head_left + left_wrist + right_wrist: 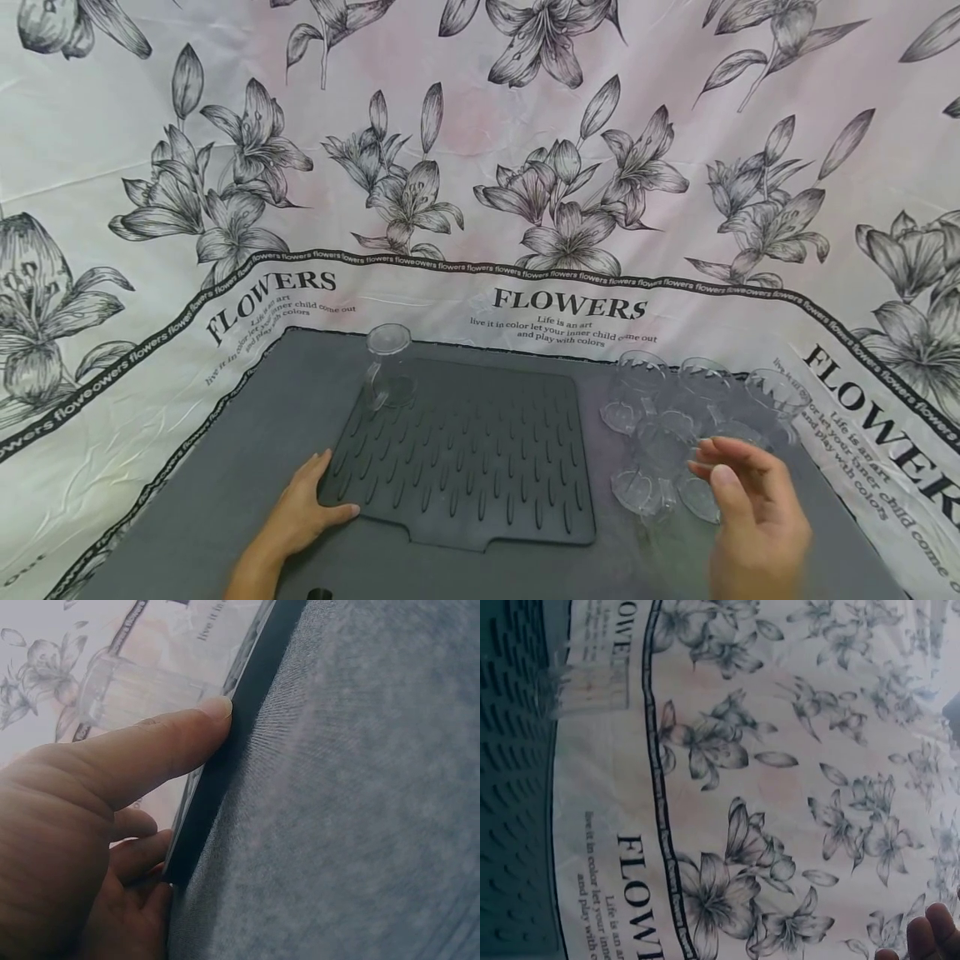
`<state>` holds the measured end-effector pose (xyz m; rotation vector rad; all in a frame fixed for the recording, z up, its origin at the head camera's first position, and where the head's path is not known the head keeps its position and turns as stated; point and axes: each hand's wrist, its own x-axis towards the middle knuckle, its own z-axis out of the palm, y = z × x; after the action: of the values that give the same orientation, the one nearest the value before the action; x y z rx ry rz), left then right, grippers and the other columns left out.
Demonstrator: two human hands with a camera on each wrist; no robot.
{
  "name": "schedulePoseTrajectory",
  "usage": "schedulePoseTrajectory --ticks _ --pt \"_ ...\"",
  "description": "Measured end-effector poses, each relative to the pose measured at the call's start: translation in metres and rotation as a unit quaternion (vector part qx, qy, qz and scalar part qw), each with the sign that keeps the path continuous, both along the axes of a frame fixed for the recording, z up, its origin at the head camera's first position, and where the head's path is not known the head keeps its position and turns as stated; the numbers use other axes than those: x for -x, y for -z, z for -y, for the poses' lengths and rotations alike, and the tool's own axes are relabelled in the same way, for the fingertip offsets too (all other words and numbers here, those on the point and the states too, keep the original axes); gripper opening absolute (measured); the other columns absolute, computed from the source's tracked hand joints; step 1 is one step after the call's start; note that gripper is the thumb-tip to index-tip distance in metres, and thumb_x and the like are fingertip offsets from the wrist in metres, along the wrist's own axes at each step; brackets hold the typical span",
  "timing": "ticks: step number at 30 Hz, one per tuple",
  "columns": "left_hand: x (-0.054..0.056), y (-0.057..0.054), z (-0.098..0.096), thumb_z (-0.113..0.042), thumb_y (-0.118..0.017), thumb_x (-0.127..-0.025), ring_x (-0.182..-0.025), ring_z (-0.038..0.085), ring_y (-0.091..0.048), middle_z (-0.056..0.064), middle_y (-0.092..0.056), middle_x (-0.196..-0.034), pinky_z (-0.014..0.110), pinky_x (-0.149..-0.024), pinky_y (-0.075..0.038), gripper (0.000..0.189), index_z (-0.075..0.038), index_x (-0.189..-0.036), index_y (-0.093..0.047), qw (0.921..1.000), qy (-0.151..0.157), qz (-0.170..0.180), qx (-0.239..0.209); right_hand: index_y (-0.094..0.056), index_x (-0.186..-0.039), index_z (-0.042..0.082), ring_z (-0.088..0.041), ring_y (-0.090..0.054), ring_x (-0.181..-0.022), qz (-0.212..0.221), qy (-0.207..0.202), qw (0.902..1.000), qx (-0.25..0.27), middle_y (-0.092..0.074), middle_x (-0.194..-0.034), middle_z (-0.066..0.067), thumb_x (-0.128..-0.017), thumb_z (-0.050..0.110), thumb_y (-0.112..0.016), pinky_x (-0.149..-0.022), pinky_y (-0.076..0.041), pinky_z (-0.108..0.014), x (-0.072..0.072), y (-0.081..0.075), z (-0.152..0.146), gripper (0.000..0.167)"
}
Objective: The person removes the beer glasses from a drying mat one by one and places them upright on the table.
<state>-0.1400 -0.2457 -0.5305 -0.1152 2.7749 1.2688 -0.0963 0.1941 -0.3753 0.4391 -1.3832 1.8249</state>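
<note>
A dark ribbed drying mat lies flat on the grey table. My left hand holds its near left corner, the thumb on the front edge and the fingers along the left side. In the left wrist view the thumb presses against the mat's edge. One clear glass mug stands on the far left corner of the mat, handle to the left. Beside the clear glass mugs on the right, my right hand is raised, fingers loosely bent, with nothing visible in it; its fingertips show low in the right wrist view.
Several see-through mugs stand close together right of the mat, their outlines overlapping. A white cloth printed with flowers hangs behind and along both sides of the grey table. A small black object shows at the bottom edge.
</note>
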Motion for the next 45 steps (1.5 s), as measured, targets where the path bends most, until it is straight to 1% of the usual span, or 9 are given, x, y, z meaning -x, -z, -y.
schedulePoseTrajectory --ticks 1,3,7,12,15,24,28,37,45 --pt "0.0 0.0 0.0 -0.044 -0.085 -0.071 -0.136 0.053 -0.012 0.036 -0.013 -0.15 0.068 -0.102 -0.02 0.115 0.008 -0.15 -0.02 1.0 -0.001 0.0 0.001 -0.053 -0.109 -0.023 -0.025 -0.062 -0.09 -0.03 -0.039 0.9988 0.004 -0.064 -0.099 -0.02 -0.089 -0.019 -0.046 -0.081 -0.051 -0.025 0.004 0.001 0.003 0.022" --pt "-0.001 -0.001 0.001 -0.044 -0.085 -0.07 -0.136 0.053 -0.012 0.035 -0.014 -0.151 0.068 -0.102 -0.02 0.115 0.008 -0.15 -0.02 1.0 -0.003 0.0 0.002 -0.051 -0.11 -0.025 -0.026 -0.062 -0.092 -0.055 -0.089 0.9946 -0.003 -0.063 -0.101 -0.021 -0.089 -0.021 -0.043 -0.084 -0.051 -0.027 0.008 -0.002 0.013 0.023" --pt "-0.001 -0.001 0.001 -0.045 -0.085 -0.07 -0.136 0.053 -0.013 0.035 -0.015 -0.15 0.068 -0.102 -0.02 0.115 0.008 -0.15 -0.02 1.0 -0.004 -0.001 0.006 -0.05 -0.112 -0.024 -0.027 -0.06 -0.096 -0.063 -0.13 0.9893 -0.02 -0.062 -0.103 -0.022 -0.09 -0.02 -0.041 -0.086 -0.049 -0.031 0.012 -0.008 0.035 0.024" --pt "0.0 0.001 0.001 -0.045 -0.085 -0.07 -0.136 0.053 -0.013 0.035 -0.015 -0.151 0.068 -0.102 -0.02 0.115 0.008 -0.15 -0.02 1.0 0.0 -0.005 0.001 -0.051 -0.112 -0.022 -0.028 -0.058 -0.097 -0.038 -0.121 0.9901 -0.06 -0.06 -0.104 -0.021 -0.091 -0.017 -0.043 -0.085 -0.047 -0.033 0.014 -0.014 0.058 0.023" --pt "0.0 0.001 0.001 -0.045 -0.085 -0.07 -0.136 0.053 -0.013 0.034 -0.014 -0.151 0.068 -0.102 -0.02 0.115 0.007 -0.15 -0.021 1.0 -0.002 -0.006 -0.002 -0.051 -0.111 -0.022 -0.029 -0.058 -0.096 -0.038 -0.117 0.9896 -0.075 -0.06 -0.104 -0.022 -0.091 -0.015 -0.045 -0.084 -0.048 -0.034 0.017 -0.016 0.069 0.022" --pt "0.0 0.0 0.003 -0.042 -0.086 -0.069 -0.136 0.052 -0.014 0.035 -0.016 -0.151 0.067 -0.103 -0.02 0.114 0.008 -0.149 -0.023 0.9999 -0.009 -0.013 0.004 -0.051 -0.109 -0.022 -0.027 -0.059 -0.094 -0.079 -0.14 0.9827 -0.091 -0.062 -0.102 -0.019 -0.086 -0.017 -0.047 -0.081 -0.051 -0.03 0.032 -0.014 0.097 0.023" --pt "0.001 0.001 0.004 -0.041 -0.086 -0.069 -0.136 0.052 -0.014 0.034 -0.017 -0.151 0.067 -0.103 -0.02 0.113 0.008 -0.149 -0.023 0.9998 -0.006 -0.018 0.005 -0.052 -0.111 -0.02 -0.027 -0.059 -0.095 -0.079 -0.152 0.9794 -0.107 -0.061 -0.103 -0.019 -0.087 -0.014 -0.049 -0.082 -0.051 -0.03 0.039 -0.009 0.108 0.024" --pt "0.001 0.005 0.002 -0.042 -0.086 -0.069 -0.136 0.053 -0.015 0.035 -0.018 -0.15 0.067 -0.102 -0.022 0.113 0.009 -0.148 -0.023 0.9998 -0.007 -0.02 0.005 -0.054 -0.114 -0.013 -0.037 -0.055 -0.1 -0.019 -0.17 0.9711 -0.166 -0.057 -0.104 -0.027 -0.091 -0.003 -0.055 -0.083 -0.051 -0.034 0.064 0.013 0.134 0.025" --pt "0.001 0.004 0.0 -0.042 -0.087 -0.068 -0.136 0.053 -0.015 0.035 -0.018 -0.15 0.068 -0.102 -0.022 0.114 0.009 -0.148 -0.024 0.9997 -0.012 -0.02 0.007 -0.058 -0.12 -0.002 -0.033 -0.057 -0.103 0.034 -0.189 0.9599 -0.205 -0.061 -0.108 -0.018 -0.094 0.001 -0.056 -0.08 -0.053 -0.034 0.082 0.03 0.158 0.026"
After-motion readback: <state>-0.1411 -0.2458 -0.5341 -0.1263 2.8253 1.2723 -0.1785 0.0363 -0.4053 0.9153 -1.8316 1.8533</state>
